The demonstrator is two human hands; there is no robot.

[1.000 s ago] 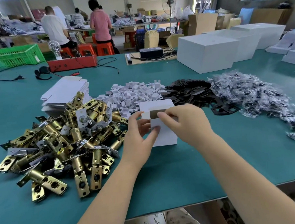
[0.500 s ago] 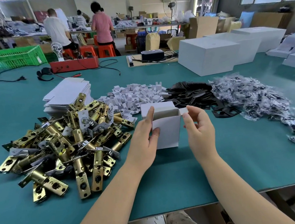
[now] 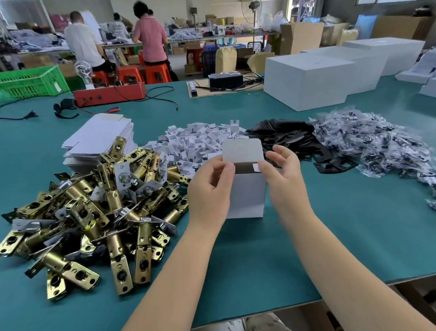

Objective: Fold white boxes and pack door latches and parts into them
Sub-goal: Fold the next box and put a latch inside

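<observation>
White cardboard, a small box (image 3: pixel 245 189), stands upright on the green table (image 3: pixel 347 233) with its lid flap up. I see my left hand (image 3: pixel 208 189) pinching its left top edge and my right hand (image 3: pixel 283 178) pinching the right side flap. Brass latches (image 3: pixel 85 215) are heaped at nine o'clock, black plates (image 3: pixel 296 143) at one o'clock.

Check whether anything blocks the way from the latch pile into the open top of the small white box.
Nothing visible blocks it. The white box stands upright with its lid flap raised at the back. The left hand holds its left side, toward the brass latches; the right hand pinches the right side flap.
</observation>
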